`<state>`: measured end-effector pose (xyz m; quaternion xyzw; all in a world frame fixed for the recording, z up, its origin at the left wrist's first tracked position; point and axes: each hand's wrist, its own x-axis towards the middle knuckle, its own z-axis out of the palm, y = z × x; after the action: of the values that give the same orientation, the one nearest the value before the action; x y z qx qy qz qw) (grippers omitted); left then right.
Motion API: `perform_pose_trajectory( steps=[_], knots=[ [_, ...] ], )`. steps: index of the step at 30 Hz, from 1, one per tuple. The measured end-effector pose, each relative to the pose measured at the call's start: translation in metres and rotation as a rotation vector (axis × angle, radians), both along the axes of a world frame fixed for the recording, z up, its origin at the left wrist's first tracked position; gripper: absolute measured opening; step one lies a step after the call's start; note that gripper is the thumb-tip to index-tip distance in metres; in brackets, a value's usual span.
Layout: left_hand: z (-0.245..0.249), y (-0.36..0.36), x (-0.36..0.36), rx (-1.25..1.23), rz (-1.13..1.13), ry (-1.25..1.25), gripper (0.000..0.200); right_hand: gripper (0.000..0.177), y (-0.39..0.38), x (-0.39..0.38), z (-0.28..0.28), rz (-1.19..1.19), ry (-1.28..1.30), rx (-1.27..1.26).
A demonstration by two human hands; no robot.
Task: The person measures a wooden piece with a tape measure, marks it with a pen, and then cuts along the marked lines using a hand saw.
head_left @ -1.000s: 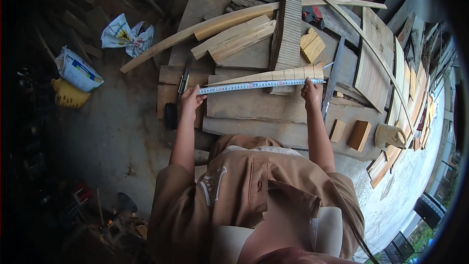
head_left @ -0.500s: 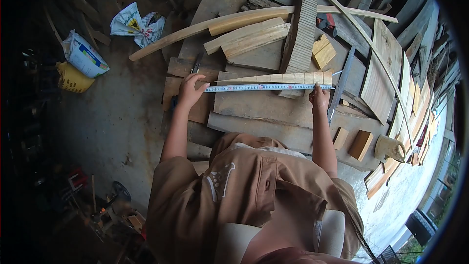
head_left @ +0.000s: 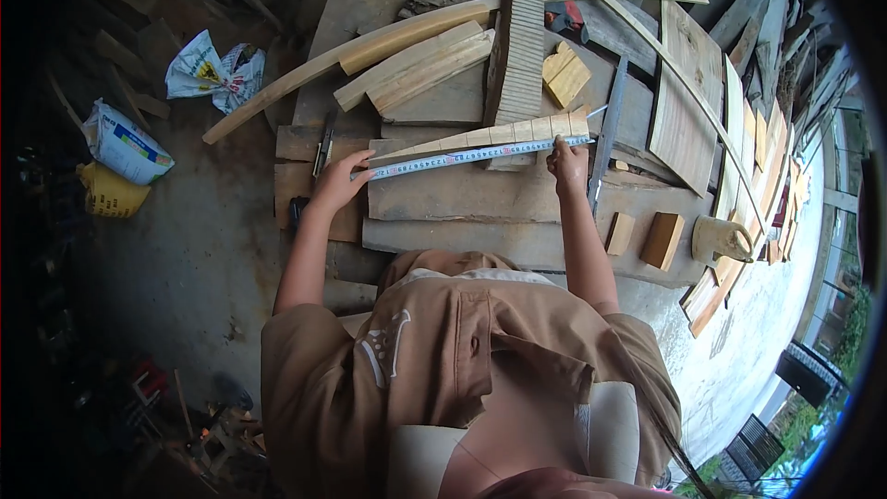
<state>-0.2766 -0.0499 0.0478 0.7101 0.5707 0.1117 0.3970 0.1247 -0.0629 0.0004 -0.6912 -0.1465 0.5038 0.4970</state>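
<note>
The person is standing over a stack of boards (head_left: 462,203) and is stretching a tape (head_left: 471,156) across the top board. The left hand (head_left: 337,183) is gripping the left end of the tape, with its fingers closing narrowly on it at the board's left edge. The right hand (head_left: 565,163) is pinching the tape near its right end, thumb and fingers drawing together on the band. The tape is lying taut between the 2 hands and is rising slightly toward the right.

The tape is running along the near edge of a wedge (head_left: 517,132); whether the 2 are touching or lying just apart cannot be told. The wedge is lying flat on the boards, narrowing to a point at the left and widening toward the right. Cross lines are showing along its length.

A metal bar (head_left: 605,134) is lying just right of the right hand, pointing away from the person. A ribbed plank (head_left: 517,37) is resting beyond the wedge, and a curved strip (head_left: 370,42) is running leftward from it. 2 blocks (head_left: 662,240) are sitting on the nearest board, just right of the right forearm. 3 bags (head_left: 120,143) are lying on the floor (head_left: 203,259), well apart from the left hand.
</note>
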Motion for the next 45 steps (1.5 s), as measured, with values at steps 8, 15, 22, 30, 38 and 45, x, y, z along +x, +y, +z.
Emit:
perform_pose_trajectory(
  steps=[8, 15, 22, 30, 38, 45],
  knots=[
    [-0.002, -0.001, 0.006, -0.112, 0.035, -0.002, 0.035, 0.023, 0.0, 0.003, -0.005, 0.015, 0.029, -0.013],
    [-0.005, -0.003, 0.007, -0.021, 0.045, -0.102, 0.032, 0.021, 0.002, 0.002, -0.004, 0.019, -0.018, -0.032],
    [0.0, -0.002, 0.008, -0.142, 0.021, -0.007, 0.034, 0.021, 0.003, 0.003, -0.001, 0.014, -0.011, -0.042],
    [-0.011, -0.006, 0.002, -0.025, 0.112, -0.199, 0.036, 0.02, 0.001, 0.006, -0.002, 0.033, -0.037, -0.056],
    [0.019, -0.011, 0.002, -0.155, 0.013, -0.102, 0.055, 0.018, 0.003, 0.006, -0.002, 0.018, 0.004, -0.034],
    [0.017, -0.014, 0.0, -0.139, 0.029, -0.149, 0.041, 0.019, 0.005, 0.008, -0.002, 0.021, 0.02, -0.053]
  ],
)
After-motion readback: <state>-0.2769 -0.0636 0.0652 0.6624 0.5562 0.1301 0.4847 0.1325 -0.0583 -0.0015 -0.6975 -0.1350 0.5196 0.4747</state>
